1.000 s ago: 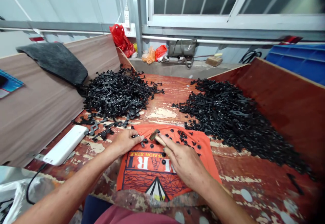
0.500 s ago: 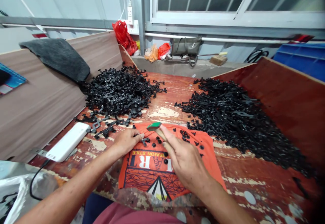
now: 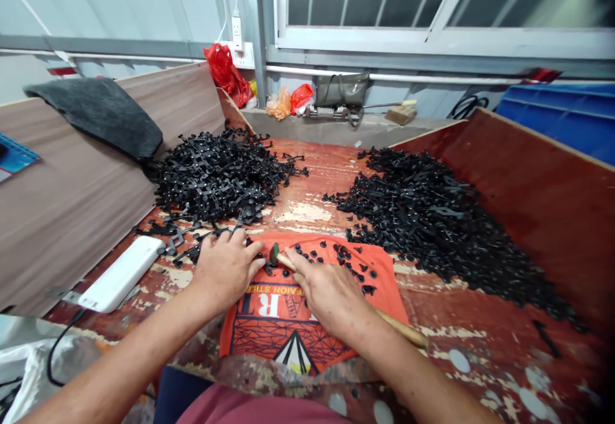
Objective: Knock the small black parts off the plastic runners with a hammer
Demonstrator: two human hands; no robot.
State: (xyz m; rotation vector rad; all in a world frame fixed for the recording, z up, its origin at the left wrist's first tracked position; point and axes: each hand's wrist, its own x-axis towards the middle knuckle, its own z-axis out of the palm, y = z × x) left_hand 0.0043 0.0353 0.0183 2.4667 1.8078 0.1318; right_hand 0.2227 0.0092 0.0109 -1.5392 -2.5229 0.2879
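My right hand (image 3: 325, 293) grips a small hammer (image 3: 275, 255) by its wooden handle, which sticks out behind the wrist. The hammer head is down on an orange printed cloth (image 3: 307, 305). My left hand (image 3: 225, 265) rests at the cloth's left edge, fingers curled over a small black plastic part (image 3: 260, 260) right beside the hammer head. Several small black round pieces (image 3: 348, 260) lie scattered on the cloth.
A heap of black plastic frames (image 3: 216, 174) lies at the left, a larger heap of black parts (image 3: 432, 219) at the right. A white power bank (image 3: 122, 273) with a cable sits left of my hands. Board walls (image 3: 528, 180) enclose the worn red table.
The hammer head rose half a second ago and has come down onto the cloth beside my left fingers. My left hand shifted slightly forward over the part.
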